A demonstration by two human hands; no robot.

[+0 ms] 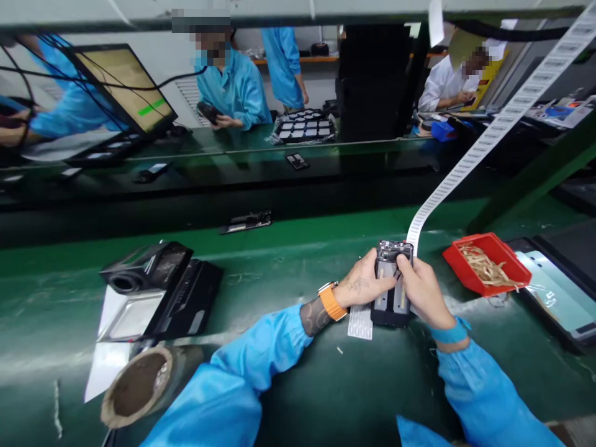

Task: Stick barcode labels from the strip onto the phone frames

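Observation:
An opened smartphone, its circuit board and grey battery showing, is held upright between both hands. My left hand grips its left edge, the thumb lying across the battery. From the right, my right hand clasps the other edge with its thumb pressed near the circuit board. What lies beneath the phone is hidden by it and my fingers. A small white sticker sheet rests on the green bench just below my left hand. Behind the phone, a long strip of barcode labels slants up to the right.
To the right sits a red bin of tan strips, beside a black tray with a pale panel. At left are a black device, a tape roll and white paper. Another phone part lies farther back; co-workers sit beyond.

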